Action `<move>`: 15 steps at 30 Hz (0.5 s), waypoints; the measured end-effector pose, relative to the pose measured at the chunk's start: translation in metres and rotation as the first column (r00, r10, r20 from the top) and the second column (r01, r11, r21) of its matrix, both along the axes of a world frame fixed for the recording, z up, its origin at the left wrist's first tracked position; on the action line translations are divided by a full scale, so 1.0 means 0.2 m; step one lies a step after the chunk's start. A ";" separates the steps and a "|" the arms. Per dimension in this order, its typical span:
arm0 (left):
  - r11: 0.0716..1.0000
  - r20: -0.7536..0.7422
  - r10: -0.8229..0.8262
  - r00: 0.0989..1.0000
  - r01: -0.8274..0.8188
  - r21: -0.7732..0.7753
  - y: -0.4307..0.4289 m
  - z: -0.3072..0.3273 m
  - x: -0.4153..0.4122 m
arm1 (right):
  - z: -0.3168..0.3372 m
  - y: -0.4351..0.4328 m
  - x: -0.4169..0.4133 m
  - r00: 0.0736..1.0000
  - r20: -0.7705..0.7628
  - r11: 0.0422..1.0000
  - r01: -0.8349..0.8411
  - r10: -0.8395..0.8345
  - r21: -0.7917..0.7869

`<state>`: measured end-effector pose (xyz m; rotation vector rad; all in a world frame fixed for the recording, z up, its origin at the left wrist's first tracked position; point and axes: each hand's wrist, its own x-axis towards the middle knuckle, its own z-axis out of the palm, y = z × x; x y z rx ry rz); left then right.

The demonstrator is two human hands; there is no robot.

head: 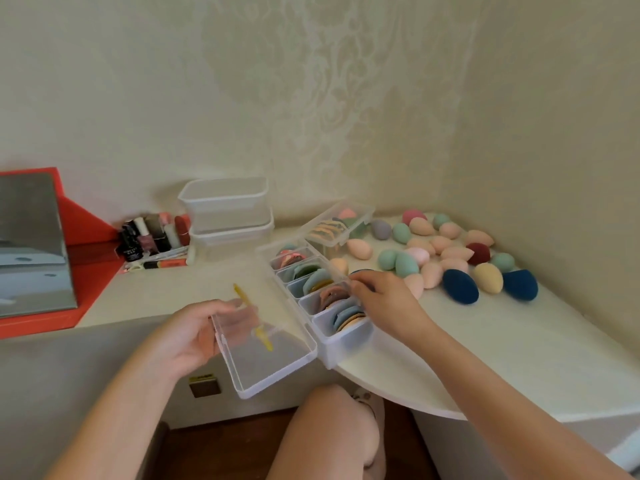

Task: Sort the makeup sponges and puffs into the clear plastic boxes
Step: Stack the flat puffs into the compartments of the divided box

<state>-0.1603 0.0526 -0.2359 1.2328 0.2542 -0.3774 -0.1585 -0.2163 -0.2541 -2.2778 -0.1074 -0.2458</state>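
A long clear divided box (341, 344) lies at the table's front edge, its compartments filled with flat round puffs (349, 317) standing on edge. Its hinged clear lid (266, 358) is swung open to the left, a yellow strip (258, 327) showing on it. My left hand (197, 336) grips the lid's left edge. My right hand (388, 299) reaches over the middle compartments, fingertips at the box's far wall, perhaps pinching something small. A second clear box (337, 223) with puffs stands open behind. Several egg-shaped sponges (450, 258) in pink, peach, green, navy and red lie loose at the right.
Two stacked clear tubs (227, 211) stand against the wall. Nail polish bottles and cosmetics (154, 237) sit left of them. A red-framed mirror (33, 244) leans at the far left. My knee (329, 431) is below the rounded table edge.
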 end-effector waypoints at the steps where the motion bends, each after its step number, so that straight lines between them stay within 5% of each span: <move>1: 0.999 0.035 0.010 0.999 -0.011 0.038 0.00 0.03 0.00 | -0.01 0.00 0.00 1.000 -0.002 0.999 -0.004 0.005 0.037; 6: 0.957 0.144 -0.035 0.989 -0.009 0.290 0.04 0.22 0.02 | 0.00 -0.01 -0.01 0.983 -0.123 0.955 -0.098 0.137 0.281; 9: 0.898 0.152 -0.101 0.983 0.024 0.439 0.07 0.34 0.08 | -0.02 0.01 -0.04 0.939 -0.241 0.948 -0.178 0.244 0.265; 15: 0.730 0.173 -0.204 0.964 0.032 0.683 0.09 0.52 0.23 | -0.06 0.01 -0.04 0.922 -0.222 0.949 -0.310 0.316 0.059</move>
